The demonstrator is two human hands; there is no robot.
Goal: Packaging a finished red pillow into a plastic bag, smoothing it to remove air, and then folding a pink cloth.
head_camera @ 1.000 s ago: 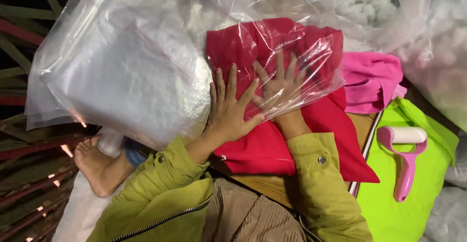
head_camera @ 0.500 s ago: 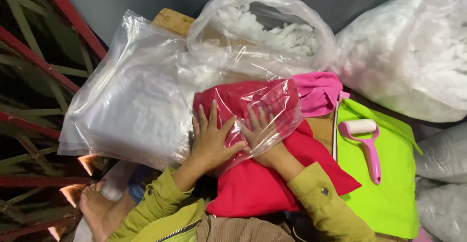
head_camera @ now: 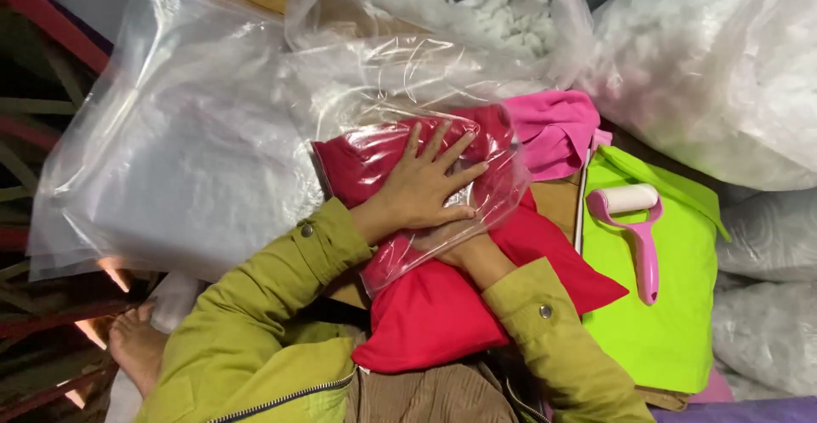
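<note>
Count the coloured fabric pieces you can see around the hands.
3: a red cushion partly inside the clear plastic bag under both hands, a pink cloth just behind it, and a lime green cover under the pink lint roller. More may be hidden beneath.

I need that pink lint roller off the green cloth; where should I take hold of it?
Grip the lint roller by its long pink handle, coming from above at the lower end. It lies flat on the green cloth, handle pointing toward the person, with the white roll at the far end.

bright overhead light; glare on clear plastic bag (head_camera: 170, 159) | sharp; left edge dim
</note>
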